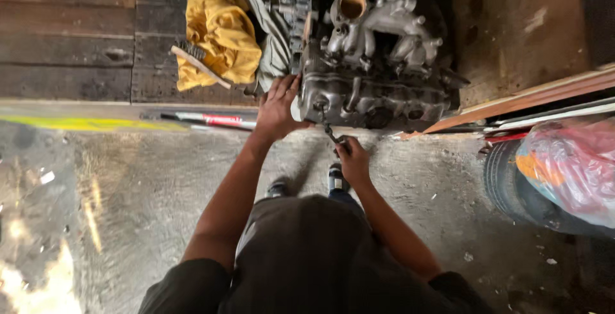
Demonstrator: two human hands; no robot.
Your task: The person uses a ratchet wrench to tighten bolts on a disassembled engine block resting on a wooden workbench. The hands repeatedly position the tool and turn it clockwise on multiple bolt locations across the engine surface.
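A stained concrete floor carries a tyre at the right (a red plastic bag sits on it). Beyond, a dark wooden platform bears a grey engine block, a yellow cloth and a wire brush.

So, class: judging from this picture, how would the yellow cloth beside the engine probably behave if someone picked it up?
The yellow cloth lies crumpled in soft folds, so it would probably hang floppy. It looks thin, so likely light for its size. The wire brush rests across it and would probably slide off.

Single head camera looks steeply down, probably from standing height.
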